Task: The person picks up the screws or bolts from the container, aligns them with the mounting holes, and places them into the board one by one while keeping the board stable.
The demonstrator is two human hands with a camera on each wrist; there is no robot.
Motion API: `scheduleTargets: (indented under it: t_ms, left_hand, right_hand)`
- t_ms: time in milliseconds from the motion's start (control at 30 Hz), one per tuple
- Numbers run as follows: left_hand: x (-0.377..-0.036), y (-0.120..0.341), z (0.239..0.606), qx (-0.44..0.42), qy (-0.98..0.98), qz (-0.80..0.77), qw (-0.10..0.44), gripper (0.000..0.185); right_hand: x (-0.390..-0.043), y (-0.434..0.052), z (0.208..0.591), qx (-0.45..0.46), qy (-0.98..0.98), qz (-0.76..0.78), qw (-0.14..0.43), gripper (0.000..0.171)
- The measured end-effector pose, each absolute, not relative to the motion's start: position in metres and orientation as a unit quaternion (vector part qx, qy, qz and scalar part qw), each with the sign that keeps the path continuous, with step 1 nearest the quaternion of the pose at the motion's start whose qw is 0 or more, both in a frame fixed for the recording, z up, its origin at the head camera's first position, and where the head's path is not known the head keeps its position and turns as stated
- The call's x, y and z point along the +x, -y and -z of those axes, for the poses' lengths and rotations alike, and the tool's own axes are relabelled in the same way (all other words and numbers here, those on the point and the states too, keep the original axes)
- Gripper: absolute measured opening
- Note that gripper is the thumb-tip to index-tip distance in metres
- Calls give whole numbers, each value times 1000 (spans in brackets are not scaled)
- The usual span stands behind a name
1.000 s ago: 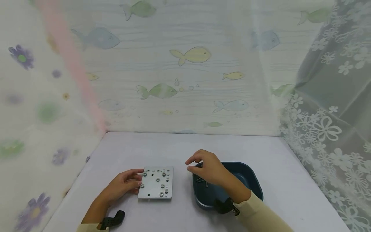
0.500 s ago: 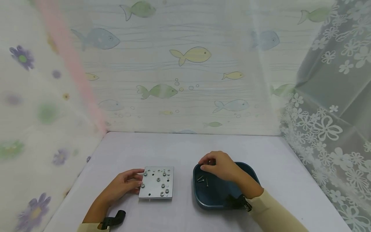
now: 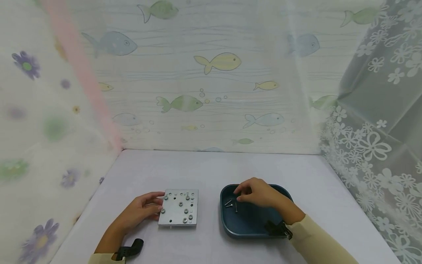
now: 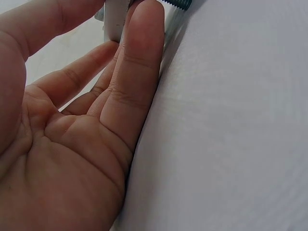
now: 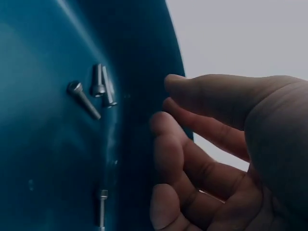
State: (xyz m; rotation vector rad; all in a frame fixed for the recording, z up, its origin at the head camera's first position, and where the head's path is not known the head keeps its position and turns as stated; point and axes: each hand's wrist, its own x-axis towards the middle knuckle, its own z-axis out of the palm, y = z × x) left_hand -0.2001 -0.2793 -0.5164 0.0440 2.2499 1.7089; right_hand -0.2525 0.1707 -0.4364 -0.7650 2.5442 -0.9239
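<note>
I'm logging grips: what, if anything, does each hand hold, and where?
Left hand: the metal plate, by its left edge. Right hand: nothing.

Right hand (image 3: 258, 193) has moved farther over the tray (image 3: 248, 223).

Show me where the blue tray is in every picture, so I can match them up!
Head: the tray is low, right of the middle, with the right hand partly over it.
Left wrist: not in it.
Right wrist: it fills the left side, close up and cut off by the picture's edge.
Landmark: look for loose screws inside it, in the head and right wrist views.
</note>
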Motion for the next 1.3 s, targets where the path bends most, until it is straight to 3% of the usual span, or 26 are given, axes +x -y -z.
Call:
scheduleTargets:
  t_ms: [533, 1033, 1300]
  left_hand:
    - [-197, 280, 513, 33, -782, -603, 152, 66]
    - [-197, 276, 511, 25, -785, -600, 151, 65]
    - [-198, 278, 514, 30, -785, -601, 149, 65]
  right_hand:
    - [-263, -159, 455, -284, -877, 309, 235, 22]
    - [-263, -147, 463, -251, -905, 273, 209, 21]
    - [-261, -144, 462, -242, -924, 232, 182, 7]
